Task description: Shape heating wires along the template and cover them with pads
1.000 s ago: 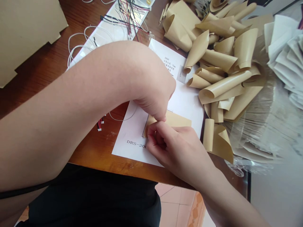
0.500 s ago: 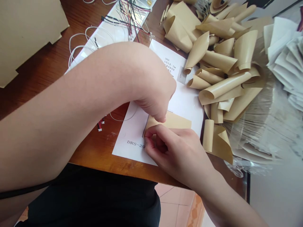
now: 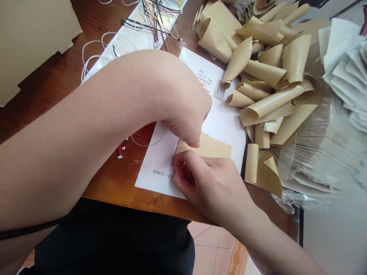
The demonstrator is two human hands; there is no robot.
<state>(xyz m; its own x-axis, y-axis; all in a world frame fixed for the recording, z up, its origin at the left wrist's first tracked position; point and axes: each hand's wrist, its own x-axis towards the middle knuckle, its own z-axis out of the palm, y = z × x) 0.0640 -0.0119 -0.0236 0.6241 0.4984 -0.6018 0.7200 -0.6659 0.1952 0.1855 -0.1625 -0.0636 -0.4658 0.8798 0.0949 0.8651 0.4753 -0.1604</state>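
Observation:
A flat tan piece (image 3: pixel 215 146) lies on a white printed sheet (image 3: pixel 160 158) near the table's front edge. My left hand (image 3: pixel 187 109) is bent down over it, its fingers curled and mostly hidden from me. The tip of a digit shows just above the tan surface. Below it, my right hand (image 3: pixel 210 179) is closed in a pinch at the left corner of the tan piece. What sits between those fingertips is too small or too covered to make out. A thin white wire (image 3: pixel 149 145) runs from under my left forearm onto the sheet.
Curled tan papers (image 3: pixel 272 101) are heaped at the right beside clear plastic wrapping (image 3: pixel 318 149) and white folded pieces (image 3: pixel 346 65). Red, black and white wires (image 3: pixel 156 23) lie at the back. Small connectors (image 3: pixel 119 156) rest left of the sheet. Cardboard (image 3: pixel 34 42) covers the far left.
Both hands keep nearly the same place and pose. My right fingertips have curled in slightly at the corner of the tan piece. The whole view has shifted a little.

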